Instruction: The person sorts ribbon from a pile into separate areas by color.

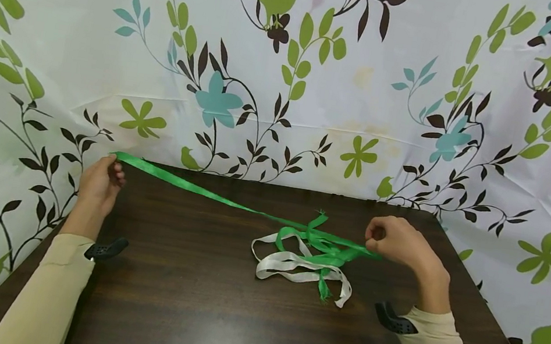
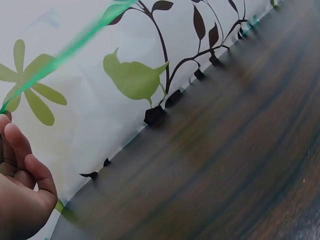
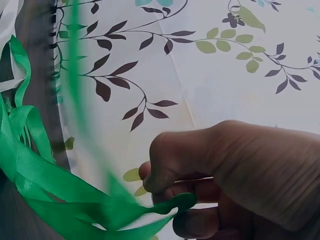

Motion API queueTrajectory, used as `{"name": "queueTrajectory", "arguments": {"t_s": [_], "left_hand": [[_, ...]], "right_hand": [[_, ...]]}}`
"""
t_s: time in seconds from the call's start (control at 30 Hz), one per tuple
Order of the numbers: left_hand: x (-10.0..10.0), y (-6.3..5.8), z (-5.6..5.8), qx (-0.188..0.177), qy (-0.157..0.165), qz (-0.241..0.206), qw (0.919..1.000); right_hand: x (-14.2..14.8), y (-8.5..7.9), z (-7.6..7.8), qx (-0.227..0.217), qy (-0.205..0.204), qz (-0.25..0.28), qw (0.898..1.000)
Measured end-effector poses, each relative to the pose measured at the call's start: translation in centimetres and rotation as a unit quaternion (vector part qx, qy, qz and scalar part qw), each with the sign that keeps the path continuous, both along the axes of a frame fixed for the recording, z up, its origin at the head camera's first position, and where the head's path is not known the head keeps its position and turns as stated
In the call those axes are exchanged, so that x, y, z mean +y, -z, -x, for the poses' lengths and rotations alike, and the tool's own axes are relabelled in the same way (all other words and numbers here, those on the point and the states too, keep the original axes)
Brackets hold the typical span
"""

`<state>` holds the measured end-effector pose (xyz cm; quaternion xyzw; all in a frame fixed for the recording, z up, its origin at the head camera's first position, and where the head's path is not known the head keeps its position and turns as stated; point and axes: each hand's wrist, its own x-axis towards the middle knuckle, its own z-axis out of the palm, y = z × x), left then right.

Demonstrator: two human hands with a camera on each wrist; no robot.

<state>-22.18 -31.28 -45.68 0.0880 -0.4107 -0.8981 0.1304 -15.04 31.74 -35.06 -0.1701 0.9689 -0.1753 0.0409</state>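
Observation:
A green ribbon (image 1: 189, 186) stretches from my left hand (image 1: 100, 183) at the far left to my right hand (image 1: 398, 240). The left thumb and fingers pinch its end, raised above the table's back corner. My right thumb and fingers pinch the ribbon near a gathered bundle (image 3: 55, 195) of green loops, plain in the right wrist view. Below the taut length, more green ribbon lies looped in a heap with a white ribbon (image 1: 288, 271), left of the right hand. Frayed green ends stick out above and below the heap.
A dark wooden table (image 1: 212, 322) lies beneath both hands. Behind it and at its sides hangs a white cloth (image 1: 348, 106) printed with leaves, birds and flowers. Black bands (image 1: 106, 249) sit by both wrists.

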Motion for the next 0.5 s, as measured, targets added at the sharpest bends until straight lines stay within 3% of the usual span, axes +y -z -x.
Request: {"name": "queueTrajectory", "arguments": {"t_s": [0.1, 0.27, 0.5], "left_hand": [[0.2, -0.2, -0.1, -0.003, 0.005, -0.010, 0.9999], [1.0, -0.4, -0.3, -0.003, 0.025, 0.024, 0.9994], [1.4, -0.1, -0.4, -0.012, 0.026, 0.055, 0.9981]], "right_hand": [[0.1, 0.1, -0.1, 0.009, -0.004, 0.011, 1.000], [-0.1, 0.1, -0.1, 0.018, -0.011, 0.019, 1.000], [0.0, -0.3, -0.1, 0.020, 0.002, -0.004, 1.000]]}}
